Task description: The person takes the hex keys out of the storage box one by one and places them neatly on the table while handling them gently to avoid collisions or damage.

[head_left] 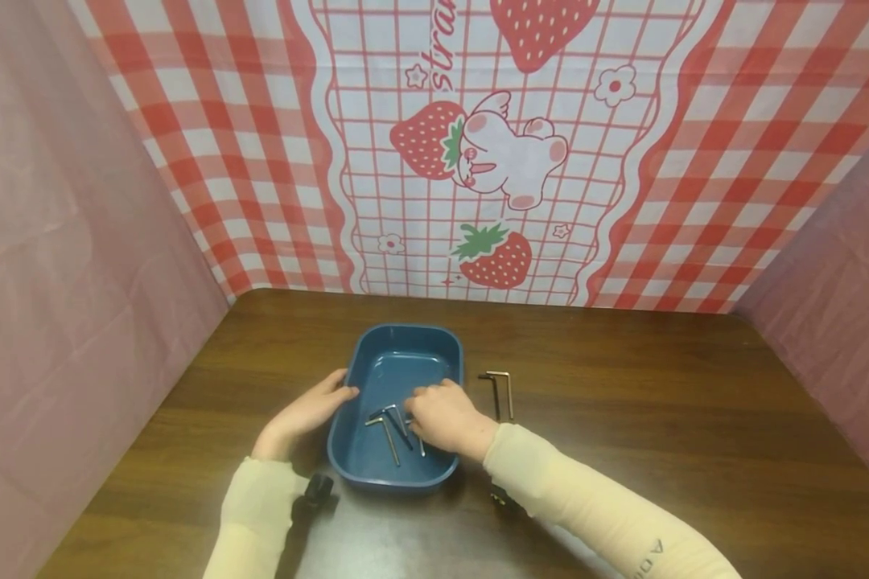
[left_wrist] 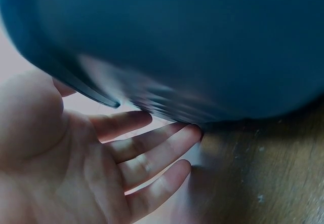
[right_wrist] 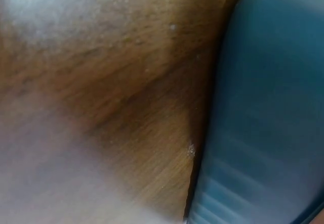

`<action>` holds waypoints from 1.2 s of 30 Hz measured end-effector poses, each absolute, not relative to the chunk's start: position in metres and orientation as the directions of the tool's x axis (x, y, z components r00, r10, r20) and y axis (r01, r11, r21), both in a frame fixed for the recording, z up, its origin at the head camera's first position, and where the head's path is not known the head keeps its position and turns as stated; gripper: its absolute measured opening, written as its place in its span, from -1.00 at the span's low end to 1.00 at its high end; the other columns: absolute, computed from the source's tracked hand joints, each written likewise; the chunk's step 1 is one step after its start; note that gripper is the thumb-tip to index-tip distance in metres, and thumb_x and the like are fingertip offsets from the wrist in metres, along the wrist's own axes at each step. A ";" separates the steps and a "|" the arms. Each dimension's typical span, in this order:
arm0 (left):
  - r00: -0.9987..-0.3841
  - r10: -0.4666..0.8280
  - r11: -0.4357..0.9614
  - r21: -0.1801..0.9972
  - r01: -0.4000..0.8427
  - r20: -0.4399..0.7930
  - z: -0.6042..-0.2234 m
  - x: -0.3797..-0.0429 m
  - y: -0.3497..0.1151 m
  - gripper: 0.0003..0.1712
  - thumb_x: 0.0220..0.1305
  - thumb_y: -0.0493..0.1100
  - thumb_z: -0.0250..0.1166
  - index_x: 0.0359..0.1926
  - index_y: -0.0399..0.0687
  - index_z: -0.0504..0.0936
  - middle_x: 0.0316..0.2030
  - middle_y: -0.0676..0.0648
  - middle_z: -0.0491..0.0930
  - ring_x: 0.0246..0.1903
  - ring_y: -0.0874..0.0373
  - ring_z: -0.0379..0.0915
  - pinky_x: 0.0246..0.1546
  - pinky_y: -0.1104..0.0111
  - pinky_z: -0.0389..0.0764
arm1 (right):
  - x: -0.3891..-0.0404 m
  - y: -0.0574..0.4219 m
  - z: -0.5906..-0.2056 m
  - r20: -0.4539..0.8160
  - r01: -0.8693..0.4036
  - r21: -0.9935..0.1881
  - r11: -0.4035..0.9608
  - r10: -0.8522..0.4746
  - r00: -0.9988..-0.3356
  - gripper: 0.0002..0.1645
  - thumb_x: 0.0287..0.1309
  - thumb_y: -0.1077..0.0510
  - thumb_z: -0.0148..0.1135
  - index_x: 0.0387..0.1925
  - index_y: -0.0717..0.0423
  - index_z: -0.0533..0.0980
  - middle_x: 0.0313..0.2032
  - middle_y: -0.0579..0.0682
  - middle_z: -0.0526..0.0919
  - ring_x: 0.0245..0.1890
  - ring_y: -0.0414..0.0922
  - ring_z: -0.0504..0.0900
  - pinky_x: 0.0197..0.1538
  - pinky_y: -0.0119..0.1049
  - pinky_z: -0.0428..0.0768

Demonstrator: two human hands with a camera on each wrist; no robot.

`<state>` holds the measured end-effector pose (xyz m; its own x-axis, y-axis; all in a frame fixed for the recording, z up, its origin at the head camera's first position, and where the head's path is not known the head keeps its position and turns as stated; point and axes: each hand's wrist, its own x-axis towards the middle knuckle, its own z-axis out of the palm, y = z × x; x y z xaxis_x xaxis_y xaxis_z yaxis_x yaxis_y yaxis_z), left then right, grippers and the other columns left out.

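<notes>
A deep blue plastic bin [head_left: 405, 485] with rounded corners stands on the table. My left hand [head_left: 311, 414] holds its left side, thumb over the rim and fingers against the ribbed outer wall [left_wrist: 167, 100]. Inside the bin lie several L-shaped hex keys, among them a brassy one [head_left: 389, 442] and a black one [head_left: 400, 428]. My right hand [head_left: 445, 414] reaches in over the right rim, its fingers bent down beside the keys. A silver hex key [head_left: 422, 446] sticks out from under it; whether the fingertips pinch it I cannot tell.
Right of the bin, a black hex key [head_left: 496, 396] and a brassy hex key [head_left: 509, 394] lie side by side on the brown wooden table [head_left: 623, 402]. A red-and-white strawberry cloth [head_left: 434, 241] hangs behind the table. Pink drapes [head_left: 87, 241] close off both sides.
</notes>
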<state>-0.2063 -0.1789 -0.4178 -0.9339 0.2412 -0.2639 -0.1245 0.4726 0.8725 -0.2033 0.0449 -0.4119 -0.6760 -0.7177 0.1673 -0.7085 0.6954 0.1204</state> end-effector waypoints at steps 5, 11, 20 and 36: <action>-0.933 0.255 0.466 0.878 -0.111 -0.254 -0.415 -0.205 -0.179 -0.41 0.32 -0.07 -0.05 0.30 -0.24 0.11 0.24 -0.31 0.19 0.22 -0.20 0.12 0.21 -0.08 0.15 | -0.203 0.045 -0.412 0.156 -0.711 0.132 0.690 -0.723 -0.673 -0.91 -0.10 0.01 0.29 -0.49 -0.10 0.59 -0.54 -0.14 0.56 -0.52 -0.18 0.56 -0.41 -0.28 0.43; -0.936 0.245 0.477 0.872 -0.111 -0.254 -0.415 -0.205 -0.179 -0.40 0.32 -0.06 -0.05 0.30 -0.24 0.11 0.25 -0.31 0.19 0.23 -0.19 0.12 0.21 -0.07 0.15 | -0.202 0.045 -0.412 0.155 -0.711 0.131 0.690 -0.723 -0.673 -0.94 -0.13 0.05 0.29 -0.51 -0.09 0.57 -0.54 -0.15 0.56 -0.52 -0.18 0.56 -0.42 -0.28 0.42; -0.936 0.236 0.495 0.861 -0.114 -0.259 -0.417 -0.204 -0.180 -0.39 0.32 -0.04 -0.04 0.30 -0.24 0.13 0.25 -0.31 0.20 0.23 -0.20 0.13 0.20 -0.08 0.16 | -0.201 0.046 -0.413 0.161 -0.712 0.120 0.692 -0.722 -0.673 -0.94 -0.18 0.15 0.26 -0.58 -0.10 0.52 -0.57 -0.17 0.54 -0.55 -0.19 0.53 -0.46 -0.31 0.39; -0.935 0.221 0.497 0.857 -0.138 -0.278 -0.417 -0.206 -0.179 -0.38 0.32 -0.01 -0.05 0.30 -0.22 0.13 0.25 -0.30 0.20 0.24 -0.19 0.12 0.21 -0.08 0.14 | -0.203 0.047 -0.413 0.176 -0.715 0.133 0.686 -0.727 -0.664 -0.90 -0.19 0.18 0.24 -0.60 -0.11 0.51 -0.58 -0.17 0.54 -0.56 -0.20 0.53 -0.49 -0.31 0.39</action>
